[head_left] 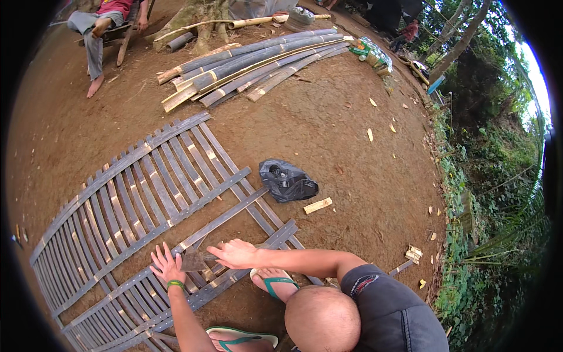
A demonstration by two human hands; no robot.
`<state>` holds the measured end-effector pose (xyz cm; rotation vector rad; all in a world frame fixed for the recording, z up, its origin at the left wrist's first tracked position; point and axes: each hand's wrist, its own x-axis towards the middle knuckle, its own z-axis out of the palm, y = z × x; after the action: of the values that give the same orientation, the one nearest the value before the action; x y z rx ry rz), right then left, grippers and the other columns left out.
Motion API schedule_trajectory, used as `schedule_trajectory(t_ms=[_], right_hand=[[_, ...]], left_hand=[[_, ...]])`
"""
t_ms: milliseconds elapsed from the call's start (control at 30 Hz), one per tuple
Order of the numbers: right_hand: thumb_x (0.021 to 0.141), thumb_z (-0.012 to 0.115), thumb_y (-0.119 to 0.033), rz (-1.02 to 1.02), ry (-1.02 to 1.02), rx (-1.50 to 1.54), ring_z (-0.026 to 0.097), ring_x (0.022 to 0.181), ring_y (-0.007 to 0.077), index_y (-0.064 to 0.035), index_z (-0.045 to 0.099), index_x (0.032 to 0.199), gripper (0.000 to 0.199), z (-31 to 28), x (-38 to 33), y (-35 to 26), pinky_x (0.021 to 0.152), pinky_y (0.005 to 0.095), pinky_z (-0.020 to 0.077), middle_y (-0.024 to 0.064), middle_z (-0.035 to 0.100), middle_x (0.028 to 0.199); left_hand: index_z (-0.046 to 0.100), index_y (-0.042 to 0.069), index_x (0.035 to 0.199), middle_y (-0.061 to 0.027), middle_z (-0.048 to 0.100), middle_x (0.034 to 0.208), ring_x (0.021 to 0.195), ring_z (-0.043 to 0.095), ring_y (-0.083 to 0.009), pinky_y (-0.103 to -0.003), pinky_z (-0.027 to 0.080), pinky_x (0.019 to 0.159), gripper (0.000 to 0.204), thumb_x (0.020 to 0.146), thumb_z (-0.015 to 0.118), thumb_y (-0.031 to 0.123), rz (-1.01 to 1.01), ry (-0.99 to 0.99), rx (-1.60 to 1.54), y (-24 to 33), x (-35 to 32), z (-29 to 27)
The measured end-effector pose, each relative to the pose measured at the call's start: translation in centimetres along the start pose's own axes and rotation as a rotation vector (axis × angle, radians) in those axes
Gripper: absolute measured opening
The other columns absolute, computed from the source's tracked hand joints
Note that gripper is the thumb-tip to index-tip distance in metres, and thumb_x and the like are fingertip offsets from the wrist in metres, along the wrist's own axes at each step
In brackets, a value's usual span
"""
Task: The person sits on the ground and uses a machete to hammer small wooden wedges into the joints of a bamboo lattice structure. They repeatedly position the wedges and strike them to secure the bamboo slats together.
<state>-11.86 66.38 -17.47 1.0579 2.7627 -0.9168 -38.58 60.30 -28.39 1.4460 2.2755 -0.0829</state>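
My left hand (166, 267) is spread flat on the bamboo slat panel (135, 211), lower left; right hand (236, 253) grips a hatchet (193, 259). Panel looks stiff, light, splintery; hold by crossbars.

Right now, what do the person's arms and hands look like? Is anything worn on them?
Both arms are bare, with no gloves. The left hand has a green wristband just below it. The right hand has nothing on it. That arm comes out of a dark short sleeve with a small red and white print.
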Motion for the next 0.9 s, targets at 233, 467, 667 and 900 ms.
schedule_trajectory(t_ms=[233,467,667,900], right_hand=[[0.089,0.065,-0.016,0.000,-0.024,0.061,0.071,0.079,0.0444,-0.0011,0.047,0.132,0.049,2.9,1.1,-1.9,0.067,0.0540,0.0570,0.0256,0.065,0.102],[0.097,0.062,-0.021,0.058,0.005,0.093,0.069,0.081,0.0467,-0.0005,0.047,0.134,0.045,3.9,-0.3,-1.6,0.069,0.0545,0.0570,0.0270,0.064,0.103],[0.097,0.059,-0.023,0.024,-0.030,-0.008,0.071,0.080,0.0444,-0.0043,0.044,0.145,0.054,3.5,-0.5,-1.4,0.067,0.0522,0.0594,0.0266,0.065,0.106],[0.094,0.061,-0.019,0.019,-0.068,-0.049,0.072,0.082,0.0431,-0.0064,0.040,0.151,0.062,3.6,0.6,-2.4,0.068,0.0506,0.0596,0.0273,0.065,0.106]], left_hand=[[0.020,0.027,0.166,-0.0025,0.017,0.172,0.158,0.008,-0.0335,-0.068,-0.001,0.121,0.073,0.101,0.049,0.043,-0.040,-0.097,-0.020,-0.9,1.2,-0.8],[0.018,0.025,0.166,0.0001,0.023,0.170,0.156,0.019,-0.0285,-0.064,0.007,0.123,0.078,0.098,0.054,0.041,0.007,0.048,0.006,0.2,0.3,0.6],[0.010,0.007,0.165,-0.0074,0.016,0.172,0.158,0.013,-0.0310,-0.063,0.002,0.123,0.088,0.098,0.056,0.040,0.027,0.065,-0.098,0.1,0.5,1.4],[0.018,0.011,0.165,-0.0057,0.014,0.172,0.159,0.008,-0.0303,-0.064,0.002,0.123,0.080,0.100,0.054,0.043,0.061,0.131,-0.103,-0.8,0.1,0.1]])
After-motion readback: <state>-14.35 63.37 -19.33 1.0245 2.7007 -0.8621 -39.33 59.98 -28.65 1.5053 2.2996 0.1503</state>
